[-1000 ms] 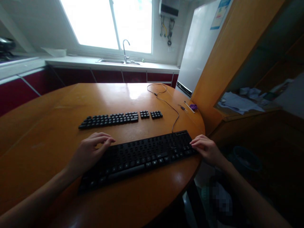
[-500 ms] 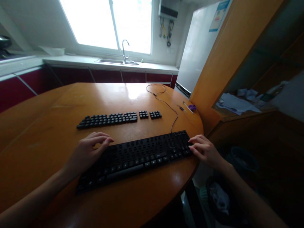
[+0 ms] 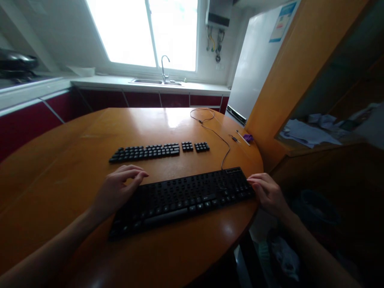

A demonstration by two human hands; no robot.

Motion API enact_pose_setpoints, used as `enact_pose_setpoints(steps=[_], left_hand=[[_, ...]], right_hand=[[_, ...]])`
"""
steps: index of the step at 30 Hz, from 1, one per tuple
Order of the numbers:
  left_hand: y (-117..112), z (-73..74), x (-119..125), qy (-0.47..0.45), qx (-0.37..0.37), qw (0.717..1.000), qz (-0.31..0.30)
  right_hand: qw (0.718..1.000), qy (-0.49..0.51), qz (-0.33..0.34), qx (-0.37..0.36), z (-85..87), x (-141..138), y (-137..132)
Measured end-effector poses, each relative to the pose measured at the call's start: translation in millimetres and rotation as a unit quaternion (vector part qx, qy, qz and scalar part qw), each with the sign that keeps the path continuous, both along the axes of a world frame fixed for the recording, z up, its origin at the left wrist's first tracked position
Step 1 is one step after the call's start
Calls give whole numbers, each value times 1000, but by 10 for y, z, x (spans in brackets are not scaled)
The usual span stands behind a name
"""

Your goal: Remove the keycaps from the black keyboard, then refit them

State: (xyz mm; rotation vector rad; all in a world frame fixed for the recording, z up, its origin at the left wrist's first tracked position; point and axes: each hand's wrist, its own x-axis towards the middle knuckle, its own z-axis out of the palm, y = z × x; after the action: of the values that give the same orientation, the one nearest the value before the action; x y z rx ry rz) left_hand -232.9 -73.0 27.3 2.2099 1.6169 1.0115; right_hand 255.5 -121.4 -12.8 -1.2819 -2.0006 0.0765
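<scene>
A black keyboard lies slightly slanted on the table; its upper rows are bare of keycaps, while keycaps remain along the lower rows. My left hand is around its upper left end, fingers bent and thumb near the fingertips. At the right edge, the fingers of my right hand are pressed together against the keyboard's side. Behind it, loose black keycaps stand in rows, with two smaller keycap blocks to their right.
The round-cornered wooden table carries a cable, a thin dark-handled tool, a white stick and a purple item. Beyond are a sink and fridge. Bins stand below right.
The view has shifted, moving the scene right in the frame. The keyboard and keycaps keep their places on the table. My right fingers have drawn closer together at the keyboard's edge.
</scene>
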Motion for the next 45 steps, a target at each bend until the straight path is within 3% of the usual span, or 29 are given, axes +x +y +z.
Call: enact_pose_setpoints(steps=[3,7,12,15,17,21,24,27,29,31,33,37,42,45], left_hand=[[-15,116,-51,-9,22,999,29],[-2,223,-270,-7,8,997,75],[-89,120,-569,-59,-144,984,83],[-235,15,-613,-128,-263,955,47],[-338,-31,-590,-177,-293,939,41],[-449,-85,-510,-233,-281,930,43],[-360,-98,-550,-219,-269,938,18],[-75,-50,-775,-107,-210,972,13],[190,-7,-995,-12,-101,993,59],[450,2,-1202,35,-24,994,100],[648,-46,-1340,68,16,993,98],[797,-256,-1407,102,75,989,69],[782,-433,-1396,137,92,984,63],[781,-448,-1400,155,80,983,63]], right_hand=[[996,33,-80,-36,-94,-34,-31],[979,42,-147,-136,-186,-105,-78],[959,85,-181,-201,-183,-139,-57],[949,110,-191,-224,-166,-161,9],[947,115,-196,-226,-157,-181,55],[952,96,-192,-219,-140,-161,183],[952,87,-191,-223,-109,-73,338],[955,51,-219,-195,9,-33,502],[968,11,-206,-145,164,-126,591],[984,-26,-143,-99,363,-363,667],[994,-44,-84,-48,559,-740,745],[995,-48,84,18,765,-1715,965],[968,-87,235,1,638,-2889,1276],[955,-136,264,5,487,-3447,1410]])
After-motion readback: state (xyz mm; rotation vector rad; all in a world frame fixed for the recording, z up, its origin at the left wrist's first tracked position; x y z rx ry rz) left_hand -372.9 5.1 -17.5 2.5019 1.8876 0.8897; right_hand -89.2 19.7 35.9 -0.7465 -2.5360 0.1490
